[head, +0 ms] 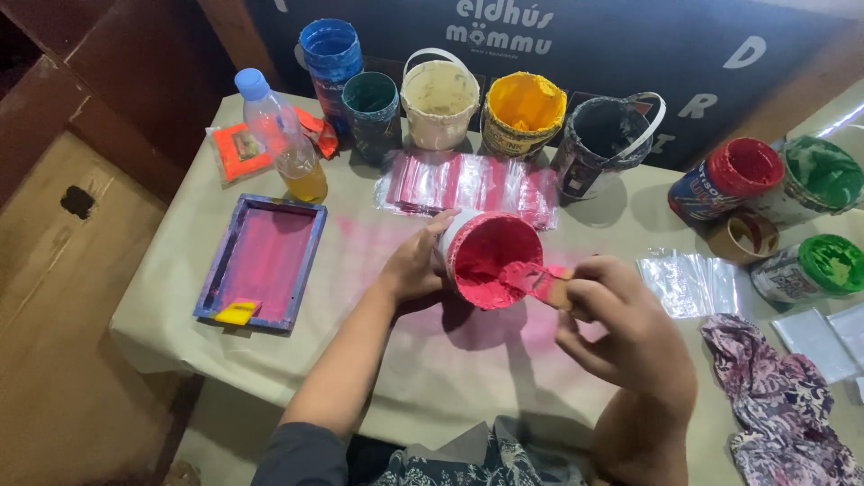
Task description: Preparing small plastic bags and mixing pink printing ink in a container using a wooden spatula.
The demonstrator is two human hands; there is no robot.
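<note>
Nearest the camera, the right hand [621,324] is closed around the handle of a flat paint scraper [538,281] whose pink-coated blade dips into the mouth of a pink paint tub [486,259]. The left hand [416,265] grips that tub from its left side, fingers wrapped around the wall, holding it tilted toward the viewer above the middle of the table [180,297], which is covered with a beige sheet stained pink beneath the tub. Along the far edge stand five open containers in a row: a tall blue one [331,56], a dark green one [371,103], a cream bucket [439,99], a yellow one [524,112] and a black one [605,135]. To the right sit four more: a red tin [731,175] lying tilted, two green tubs [823,175] [814,267], and a small brown cup [745,234] between them. Just beyond the pink tub lies one strip of pink-printed plastic bags [468,184]; clear plastic bags [688,283] lie to the right of the hands. On the left sits one purple-framed printing screen [263,261] with a yellow squeegee [236,312] resting on its near edge. Farther back on that side stands one plastic bottle [286,135] with a blue cap and amber liquid, beside an orange packet [241,148]. One patterned cloth [774,396] is bunched at the near right.
</note>
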